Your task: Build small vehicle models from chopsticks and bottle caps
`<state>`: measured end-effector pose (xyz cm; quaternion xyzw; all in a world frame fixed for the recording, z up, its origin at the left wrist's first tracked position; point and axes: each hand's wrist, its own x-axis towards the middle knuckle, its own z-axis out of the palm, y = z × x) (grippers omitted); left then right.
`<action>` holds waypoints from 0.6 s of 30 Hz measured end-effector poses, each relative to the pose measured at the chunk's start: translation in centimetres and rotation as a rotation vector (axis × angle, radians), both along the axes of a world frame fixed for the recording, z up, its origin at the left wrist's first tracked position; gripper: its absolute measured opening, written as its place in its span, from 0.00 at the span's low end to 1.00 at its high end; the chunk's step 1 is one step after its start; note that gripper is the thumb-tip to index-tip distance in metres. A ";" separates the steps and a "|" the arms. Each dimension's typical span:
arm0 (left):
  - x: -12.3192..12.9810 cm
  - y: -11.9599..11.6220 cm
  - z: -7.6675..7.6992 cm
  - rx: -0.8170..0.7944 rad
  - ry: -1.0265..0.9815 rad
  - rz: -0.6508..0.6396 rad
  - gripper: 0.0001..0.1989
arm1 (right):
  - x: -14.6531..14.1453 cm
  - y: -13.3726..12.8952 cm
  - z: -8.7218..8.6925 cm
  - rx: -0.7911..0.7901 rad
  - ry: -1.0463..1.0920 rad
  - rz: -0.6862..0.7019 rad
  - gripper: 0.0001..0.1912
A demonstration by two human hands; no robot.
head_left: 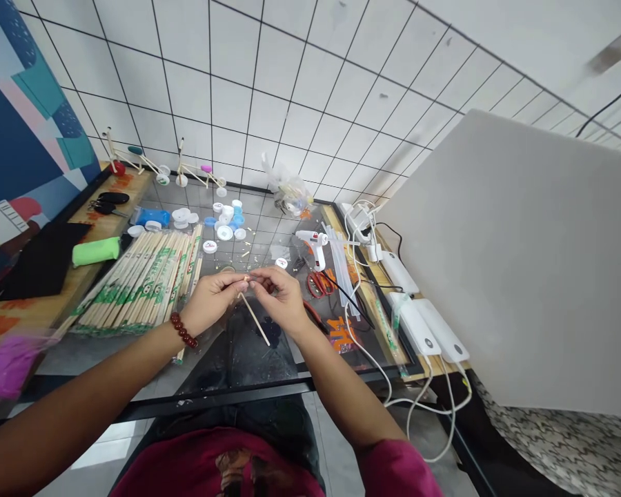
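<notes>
Both hands meet over the near part of the glass-topped table. My left hand (212,297) has a red bead bracelet at the wrist, and its fingertips pinch a small piece. My right hand (282,297) closes its fingertips on the same spot from the other side; what it holds is too small to make out. A thin wooden stick (254,320) slants down and to the right from below the fingertips. Wrapped wooden chopsticks (134,283) lie left of my left hand. A white glue gun (314,247) rests beyond my right hand.
Bottle caps (225,232) lie at the back centre. Clear glue sticks (341,269), red-handled pliers (319,284) and white power banks (415,324) with cables are on the right. Green clay (96,251) and stick models (186,168) stand left and behind.
</notes>
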<state>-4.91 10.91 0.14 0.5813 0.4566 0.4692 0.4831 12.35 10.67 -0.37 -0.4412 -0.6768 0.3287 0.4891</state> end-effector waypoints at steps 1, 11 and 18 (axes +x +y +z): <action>0.1 0.0 -0.1 -0.030 -0.008 -0.009 0.13 | 0.0 -0.1 0.0 0.036 -0.040 0.002 0.10; 0.0 0.1 0.0 -0.160 -0.067 -0.026 0.11 | 0.8 -0.6 0.8 0.200 -0.218 0.013 0.08; 0.6 -0.3 -0.2 -0.241 -0.182 -0.019 0.13 | 0.7 -0.3 0.5 0.293 -0.282 0.010 0.06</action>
